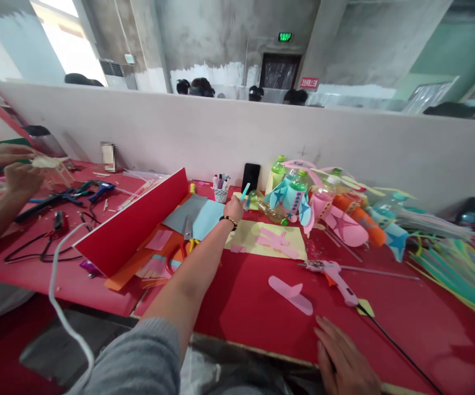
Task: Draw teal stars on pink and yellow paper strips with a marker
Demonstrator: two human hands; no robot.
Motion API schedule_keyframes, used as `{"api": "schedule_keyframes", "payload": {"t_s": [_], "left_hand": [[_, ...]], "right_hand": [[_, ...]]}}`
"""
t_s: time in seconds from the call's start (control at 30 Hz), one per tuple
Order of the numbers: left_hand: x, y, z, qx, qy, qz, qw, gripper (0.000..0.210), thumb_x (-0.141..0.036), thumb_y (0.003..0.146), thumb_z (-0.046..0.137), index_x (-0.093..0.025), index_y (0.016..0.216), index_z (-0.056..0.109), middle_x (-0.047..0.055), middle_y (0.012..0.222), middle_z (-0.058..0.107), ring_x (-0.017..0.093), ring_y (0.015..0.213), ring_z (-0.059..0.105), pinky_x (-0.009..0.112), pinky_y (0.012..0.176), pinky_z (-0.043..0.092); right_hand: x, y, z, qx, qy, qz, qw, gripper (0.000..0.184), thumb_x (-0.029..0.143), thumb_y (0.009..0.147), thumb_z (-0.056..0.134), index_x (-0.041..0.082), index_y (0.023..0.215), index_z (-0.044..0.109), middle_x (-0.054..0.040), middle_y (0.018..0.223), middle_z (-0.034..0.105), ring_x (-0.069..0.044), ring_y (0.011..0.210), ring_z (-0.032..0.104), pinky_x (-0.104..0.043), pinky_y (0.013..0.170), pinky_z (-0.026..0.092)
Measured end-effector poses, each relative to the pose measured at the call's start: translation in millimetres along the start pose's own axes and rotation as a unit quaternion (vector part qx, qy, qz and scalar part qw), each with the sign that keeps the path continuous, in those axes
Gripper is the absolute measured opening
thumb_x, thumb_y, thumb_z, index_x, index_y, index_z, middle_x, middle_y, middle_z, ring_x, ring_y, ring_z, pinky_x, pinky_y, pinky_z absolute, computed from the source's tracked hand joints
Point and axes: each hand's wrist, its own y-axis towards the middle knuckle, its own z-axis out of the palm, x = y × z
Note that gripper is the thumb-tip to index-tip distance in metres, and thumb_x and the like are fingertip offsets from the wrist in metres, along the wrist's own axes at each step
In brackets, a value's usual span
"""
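My left hand [234, 208], with a beaded bracelet at its wrist, reaches far across the red table. It is closed on a slim turquoise object [245, 191], whose exact kind I cannot make out. Just behind it stands a patterned cup of pens [220, 189]. My right hand [346, 359] lies at the table's front edge, fingers extended and holding nothing. In front of it rests a pink paper strip with a folded-up piece [290, 294]. Beyond this lies a pink hot glue gun [333, 276]. Pink cut-outs [276, 241] lie on a yellow sheet [248, 230].
Decorated plastic bottles [297, 200] and a black phone [251, 176] stand along the white partition [221, 129]. Scissors [187, 233] lie on coloured paper beside an upright red board [139, 222]. Coloured strips [459, 274] fill the right. Another person's hands [23, 178] work at left.
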Motion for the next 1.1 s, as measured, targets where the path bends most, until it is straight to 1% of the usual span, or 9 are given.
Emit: {"api": "schedule_keyframes", "payload": {"t_s": [0.27,0.47,0.53,0.6,0.67,0.77,0.93,1.0,1.1], "left_hand": [[-19.5,-43.2,-15.5,0.099,-0.298,0.051,0.948,0.03,-0.038,0.097,0.053,-0.013,0.112,0.058,0.006,0.099,0.063,0.014,0.079,0.063,0.03,0.07,0.055],[-31.8,-152.7,-25.6,0.261,-0.428,0.125,0.856,0.025,-0.04,0.097,0.044,-0.016,0.087,0.045,0.004,0.074,0.066,0.009,0.052,0.06,0.021,0.054,0.048],[-30.3,-199.4,-18.9,0.331,-0.44,0.148,0.822,0.029,-0.045,0.093,0.048,-0.018,0.087,0.042,0.004,0.071,0.066,0.011,0.051,0.061,0.023,0.053,0.049],[-26.7,-240.9,-7.9,0.421,-0.472,0.179,0.754,0.033,-0.05,0.091,0.051,-0.018,0.091,0.043,0.005,0.077,0.066,0.012,0.055,0.062,0.023,0.055,0.049],[-22.7,-271.9,2.6,0.452,-0.461,0.197,0.738,0.035,-0.05,0.09,0.054,-0.016,0.094,0.048,0.005,0.081,0.064,0.011,0.06,0.061,0.022,0.056,0.049],[-17.9,-294.5,6.7,0.424,-0.414,0.228,0.772,0.029,-0.042,0.093,0.051,-0.016,0.106,0.054,0.005,0.093,0.064,0.012,0.066,0.062,0.021,0.057,0.048],[-10.2,-286.1,-21.2,0.241,-0.194,0.323,0.894,0.02,-0.034,0.094,0.055,-0.016,0.091,0.064,0.0,0.071,0.063,0.012,0.062,0.056,0.02,0.058,0.039],[-7.7,-279.0,-34.7,0.18,-0.182,0.361,0.897,0.031,-0.036,0.092,0.06,-0.017,0.116,0.058,0.002,0.087,0.068,0.012,0.068,0.058,0.021,0.064,0.041],[-5.1,-272.5,-49.4,0.169,-0.129,0.491,0.845,0.034,-0.035,0.095,0.056,-0.02,0.125,0.054,0.005,0.107,0.066,0.013,0.083,0.062,0.021,0.074,0.044]], "right_hand": [[0.5,1.7,1.7,-0.006,0.059,0.032,0.998,0.025,0.023,0.088,0.056,0.017,0.111,0.065,-0.0091,0.114,0.07,-0.022,0.104,0.067,-0.035,0.094,0.049],[8.1,26.4,-22.6,0.0,0.203,0.119,0.972,0.036,0.022,0.089,0.056,0.023,0.125,0.059,-0.007,0.115,0.07,-0.022,0.106,0.066,-0.032,0.089,0.054],[17.3,42.6,-33.5,0.02,0.28,0.214,0.936,0.038,0.028,0.09,0.056,0.026,0.128,0.057,-0.0066,0.118,0.069,-0.022,0.107,0.066,-0.031,0.09,0.054],[28.0,59.8,-42.3,0.048,0.399,0.319,0.858,0.036,0.035,0.093,0.052,0.024,0.127,0.058,-0.0083,0.118,0.07,-0.022,0.106,0.067,-0.03,0.088,0.055],[38.2,74.0,-48.0,0.074,0.495,0.383,0.776,0.038,0.045,0.092,0.051,0.021,0.119,0.063,-0.0113,0.112,0.071,-0.023,0.095,0.069,-0.031,0.079,0.057],[48.9,84.3,-52.0,0.1,0.544,0.447,0.703,0.042,0.053,0.088,0.054,0.019,0.112,0.063,-0.0106,0.098,0.071,-0.021,0.076,0.066,-0.029,0.062,0.054],[55.5,77.8,-56.7,0.112,0.515,0.431,0.732,0.039,0.056,0.089,0.051,0.02,0.078,0.055,-0.0007,0.066,0.056,-0.014,0.062,0.052,-0.025,0.06,0.044],[57.6,72.6,-59.5,0.163,0.529,0.42,0.72,0.043,0.058,0.091,0.046,0.02,0.07,0.047,0.0048,0.055,0.04,-0.01,0.051,0.037,-0.023,0.049,0.032],[60.4,65.8,-65.5,0.224,0.566,0.4,0.685,0.046,0.061,0.091,0.045,0.019,0.071,0.047,0.0066,0.057,0.03,-0.008,0.052,0.027,-0.023,0.047,0.022]]}}
